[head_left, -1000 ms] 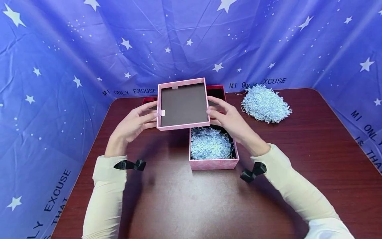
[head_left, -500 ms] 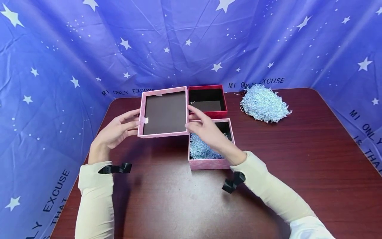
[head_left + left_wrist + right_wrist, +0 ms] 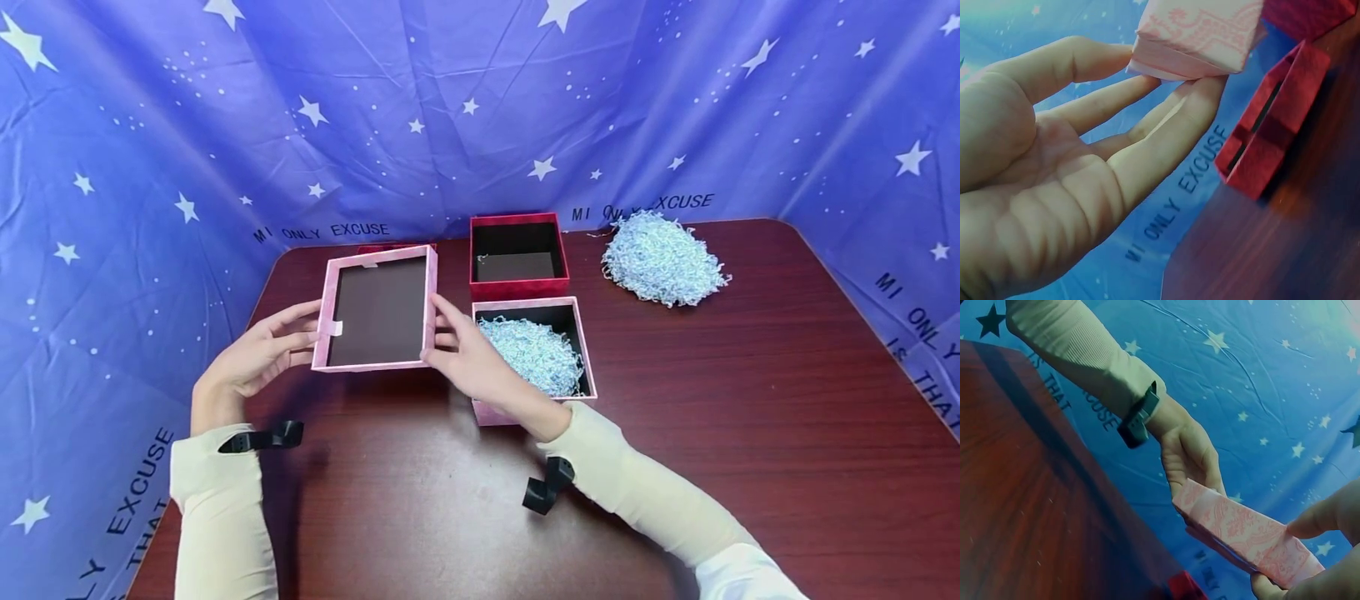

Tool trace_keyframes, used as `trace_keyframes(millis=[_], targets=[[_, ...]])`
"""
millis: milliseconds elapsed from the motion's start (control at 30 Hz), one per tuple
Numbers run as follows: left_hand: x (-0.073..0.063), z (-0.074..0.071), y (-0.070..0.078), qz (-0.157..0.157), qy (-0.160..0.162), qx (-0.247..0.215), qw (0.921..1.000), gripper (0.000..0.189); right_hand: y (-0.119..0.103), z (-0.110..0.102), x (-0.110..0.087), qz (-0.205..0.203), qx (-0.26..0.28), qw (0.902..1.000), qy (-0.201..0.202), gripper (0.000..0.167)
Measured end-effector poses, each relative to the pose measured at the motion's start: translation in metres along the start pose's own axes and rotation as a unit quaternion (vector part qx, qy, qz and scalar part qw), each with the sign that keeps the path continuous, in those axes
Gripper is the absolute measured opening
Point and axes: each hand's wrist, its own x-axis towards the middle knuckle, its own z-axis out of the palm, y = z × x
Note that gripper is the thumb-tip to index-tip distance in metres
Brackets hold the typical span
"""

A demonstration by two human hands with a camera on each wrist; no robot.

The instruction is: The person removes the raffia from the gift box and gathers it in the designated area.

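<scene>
A pink box lid (image 3: pixel 378 312), its dark inside facing the head camera, is held above the left part of the table by both hands. My left hand (image 3: pixel 255 358) grips its left side; the left wrist view shows thumb and fingertips at a patterned corner of the lid (image 3: pixel 1197 37). On the opposite side, my right hand (image 3: pixel 468 358) pinches the lid's edge between thumb and fingers. Just beyond that hand stands a pink box (image 3: pixel 491 412) with blue shredded paper (image 3: pixel 536 358) inside, partly covered by the right forearm.
Behind the pink box stands an open red box (image 3: pixel 517 289) with a dark interior. A red lid (image 3: pixel 1272 119) lies near the back edge, mostly hidden behind the pink lid in the head view. At back right sits a loose heap of blue shredded paper (image 3: pixel 663 258). Starry blue cloth surrounds the table.
Both hands have carried the pink lid left and nearer the body, from over the pink box to the table's left part. The red box and the pink box's paper now show more fully.
</scene>
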Motion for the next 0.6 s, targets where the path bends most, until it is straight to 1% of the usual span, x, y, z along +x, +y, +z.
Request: trace_keyframes(millis=[67, 233, 367, 600], targets=[[-0.005, -0.005, -0.003, -0.002, -0.002, -0.004, 1.0, 0.051, 0.001, 0.007, -0.002, 0.008, 0.006, 0.9999, 0.003, 0.076], [-0.014, -0.015, -0.009, -0.006, -0.028, -0.004, 0.9996, 0.052, 0.006, 0.022, -0.004, 0.024, 0.015, 0.9996, 0.006, 0.078], [-0.017, -0.021, -0.014, -0.016, -0.032, 0.006, 0.9993, 0.051, 0.011, 0.032, -0.003, 0.026, 0.012, 0.9995, 0.009, 0.08], [-0.023, -0.03, -0.026, -0.036, -0.044, 0.0, 0.9984, 0.05, 0.021, 0.048, -0.003, 0.039, -0.012, 0.999, 0.021, 0.081]])
